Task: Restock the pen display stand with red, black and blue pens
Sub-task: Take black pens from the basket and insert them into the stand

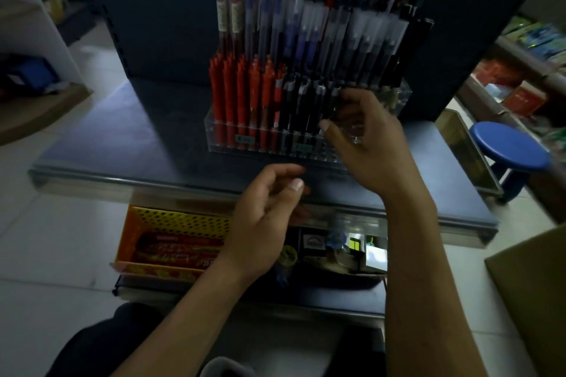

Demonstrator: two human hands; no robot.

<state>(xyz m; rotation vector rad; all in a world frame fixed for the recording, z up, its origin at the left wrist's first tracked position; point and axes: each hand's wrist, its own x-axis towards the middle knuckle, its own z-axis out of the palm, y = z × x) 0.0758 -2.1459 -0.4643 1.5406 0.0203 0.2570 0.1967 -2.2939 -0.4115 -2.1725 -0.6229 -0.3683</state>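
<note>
Seen from above, looking down past two bare forearms. Ahead, a clear acrylic pen display stand (pixel 228 135) set on a dark blue shelf (pixel 122 144), standing nearer the shelf's back than its metal-trimmed front edge, with a strip of bare shelf in front and a wide bare stretch to the left. Behind the stand, a dark upright panel. Off to the right, a blue round stool (pixel 508 145) on the pale tiled floor, just beyond the shelf's end; a cardboard box corner (pixel 533 278) low on the right. Below the shelf's front edge, a yellow perforated basket (pixel 171 217) holding red packets.

Stand stepped in tiers, packed upright: red pens (pixel 242 95) in the front row's left half, black pens (pixel 301 104) next to them toward the middle, blue pens (pixel 306 37) with frosted caps in the tier behind. Front row's right end mostly empty slots.

Right hand (pixel 364 144) raised at the front row's right end, fingers curled against the black pens there; whether actually pinching one, cannot tell. Left hand (pixel 263 217) hovering over the shelf's front edge, fingers loosely bent and parted, holding nothing.
</note>
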